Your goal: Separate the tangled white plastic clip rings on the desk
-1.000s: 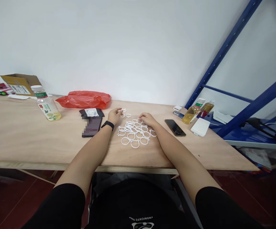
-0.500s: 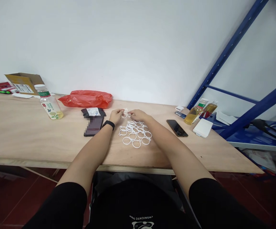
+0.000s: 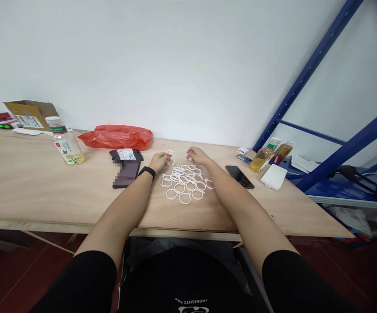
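My left hand (image 3: 159, 161), with a black band on its wrist, pinches a thin white ring (image 3: 171, 162) at its fingertips. Another white ring (image 3: 169, 152) shows just beyond those fingers. Across a short gap, my right hand (image 3: 198, 155) has its fingers closed, and a small white piece (image 3: 190, 160) peeks out at the fingertips; most of it is hidden. Between my forearms lies a loose, overlapping pile of white rings (image 3: 185, 198) with small tabs on their edges. One more white ring (image 3: 209, 184) rests against the pile's right side, partly behind my right forearm.
Left of my hands are a dark packet (image 3: 126, 174), a red plastic bag (image 3: 116, 137), a bottle (image 3: 66, 145) and a cardboard box (image 3: 33, 114). On the right are a phone (image 3: 239, 176), a white case (image 3: 273, 176), drink bottles (image 3: 265, 156) and a blue rack (image 3: 308, 74).
My right hand has moved right, away from my left hand. A ring now shows at the pile's right side beside my forearm. The view has shifted slightly.
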{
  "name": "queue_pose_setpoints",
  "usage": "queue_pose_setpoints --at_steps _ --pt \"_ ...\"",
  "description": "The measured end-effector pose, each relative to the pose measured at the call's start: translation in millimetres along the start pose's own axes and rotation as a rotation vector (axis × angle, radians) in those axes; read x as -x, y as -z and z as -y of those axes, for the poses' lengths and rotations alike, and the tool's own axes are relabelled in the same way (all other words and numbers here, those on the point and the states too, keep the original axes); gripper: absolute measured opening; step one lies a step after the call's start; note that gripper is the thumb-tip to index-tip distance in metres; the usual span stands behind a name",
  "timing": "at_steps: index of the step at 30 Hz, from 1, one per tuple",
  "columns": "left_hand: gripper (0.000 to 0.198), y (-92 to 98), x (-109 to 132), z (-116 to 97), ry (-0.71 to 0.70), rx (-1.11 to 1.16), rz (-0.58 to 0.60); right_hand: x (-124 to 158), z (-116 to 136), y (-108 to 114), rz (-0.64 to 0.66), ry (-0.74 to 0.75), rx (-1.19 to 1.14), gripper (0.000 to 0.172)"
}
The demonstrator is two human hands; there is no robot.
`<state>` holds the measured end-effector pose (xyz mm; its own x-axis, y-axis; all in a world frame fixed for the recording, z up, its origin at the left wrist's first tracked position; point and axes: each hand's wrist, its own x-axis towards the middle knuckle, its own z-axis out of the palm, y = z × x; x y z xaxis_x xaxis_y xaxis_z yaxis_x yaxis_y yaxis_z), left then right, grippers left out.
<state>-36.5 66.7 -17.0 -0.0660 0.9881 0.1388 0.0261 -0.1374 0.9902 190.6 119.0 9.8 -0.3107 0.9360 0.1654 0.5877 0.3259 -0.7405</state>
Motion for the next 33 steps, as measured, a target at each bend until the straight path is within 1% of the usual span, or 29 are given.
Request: queue_pose_setpoints --at_steps 1,4,8,11,14,18,23,27,30,33 --pt "0.015 -0.2 0 0 0.006 0.004 0.000 4 -6 5 -0.023 -0.048 -0.090 0.014" --pt "0.016 -0.9 0 0 -0.005 -0.004 -0.007 17 -28 18 -0.131 -0.081 -0.256 0.013" --pt "0.019 0.0 -1 2 -0.018 -0.039 -0.021 31 -61 28 -0.276 -0.129 -0.307 0.011" --pt "0.022 2.4 -2 4 -0.026 -0.089 -0.044 33 -75 31 -0.363 -0.164 -0.309 0.014" --pt "0.022 4.2 -4 4 -0.063 -0.146 -0.082 33 -76 29 -0.395 -0.153 -0.276 0.016" --pt "0.023 2.6 -4 3 -0.113 -0.174 -0.099 33 -70 21 -0.370 -0.088 -0.188 0.015" --pt "0.028 -1.7 -4 5 -0.146 -0.159 -0.029 35 -65 18 -0.357 -0.024 -0.080 0.019" --pt "0.028 -3.3 -5 9 -0.116 -0.110 0.032 39 -66 21 -0.339 -0.035 -0.024 0.022" --pt "0.030 -4.3 -5 12 -0.077 -0.063 0.053 41 -67 22 -0.333 -0.052 -0.018 0.024" --pt "0.030 -4.2 -4 13 -0.075 -0.050 0.070 43 -66 21 -0.320 -0.069 -0.022 0.026"
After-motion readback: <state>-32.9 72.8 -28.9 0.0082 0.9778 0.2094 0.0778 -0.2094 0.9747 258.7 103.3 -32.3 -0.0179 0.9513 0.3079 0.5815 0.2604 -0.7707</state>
